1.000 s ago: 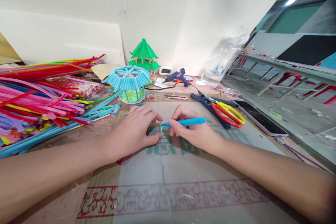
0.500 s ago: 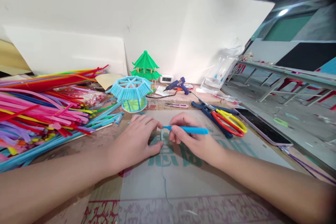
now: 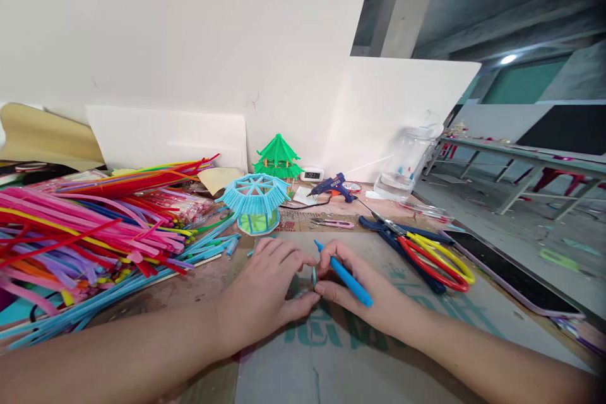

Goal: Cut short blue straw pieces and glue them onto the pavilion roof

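My left hand [image 3: 269, 293] rests on the cardboard sheet [image 3: 379, 353], with its thumb and fingers pinched on a short light-blue straw piece [image 3: 313, 276] that stands upright. My right hand [image 3: 353, 293] holds a blue pen [image 3: 344, 273], tip pointing up and to the left, and its fingers also touch the straw piece. Just behind the hands stands a light-blue straw pavilion roof on a green base [image 3: 256, 201]. A green straw pavilion [image 3: 278, 157] stands further back.
A big heap of coloured straws [image 3: 89, 221] fills the left. Red-and-yellow scissors [image 3: 438, 254], dark blue pliers [image 3: 392, 237], a small pink snipper [image 3: 334, 223], a blue glue gun [image 3: 331, 185], a small clock [image 3: 312, 174], a clear jar [image 3: 404, 164] and a phone [image 3: 511, 273] lie right and behind.
The view has tilted upward, so everything sits lower in frame. The pen in my right hand has swung from lying level to pointing up-left. My left hand keeps its pinch on the straw piece.
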`<state>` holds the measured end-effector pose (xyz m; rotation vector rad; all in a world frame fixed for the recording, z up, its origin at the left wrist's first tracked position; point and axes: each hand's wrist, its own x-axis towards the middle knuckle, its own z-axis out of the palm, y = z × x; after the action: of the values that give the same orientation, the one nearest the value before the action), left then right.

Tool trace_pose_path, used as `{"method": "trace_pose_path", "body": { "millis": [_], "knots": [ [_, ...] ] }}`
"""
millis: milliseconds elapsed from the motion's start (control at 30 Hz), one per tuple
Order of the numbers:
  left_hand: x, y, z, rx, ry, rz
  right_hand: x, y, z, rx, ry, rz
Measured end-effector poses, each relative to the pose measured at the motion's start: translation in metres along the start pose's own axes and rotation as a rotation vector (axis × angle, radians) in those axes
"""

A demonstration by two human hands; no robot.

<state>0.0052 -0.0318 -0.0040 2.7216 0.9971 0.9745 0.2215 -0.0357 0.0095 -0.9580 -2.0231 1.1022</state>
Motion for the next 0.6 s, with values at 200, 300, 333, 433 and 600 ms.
{"method": "trace_pose_path", "body": {
  "millis": [200,300,333,433,600],
  "knots": [
    [0.0014,-0.0038,-0.0009,0.016,-0.028,0.006,0.0002,0.0014,0.0019,0.038,0.014,0.008],
    [0.0016,-0.0043,-0.0013,0.010,-0.036,-0.038,-0.0011,-0.0005,0.0042,0.135,0.140,-0.009],
    [0.0016,-0.0044,-0.0014,0.010,-0.040,-0.050,-0.0020,-0.0015,0.0044,0.139,0.200,-0.033],
    [0.0016,-0.0049,-0.0017,0.015,-0.051,-0.065,-0.0052,-0.0040,0.0028,0.006,0.342,-0.089],
    [0.0017,-0.0067,-0.0003,0.044,-0.071,-0.066,-0.0062,-0.0012,0.0020,-0.093,0.277,-0.028]
  ]
}}
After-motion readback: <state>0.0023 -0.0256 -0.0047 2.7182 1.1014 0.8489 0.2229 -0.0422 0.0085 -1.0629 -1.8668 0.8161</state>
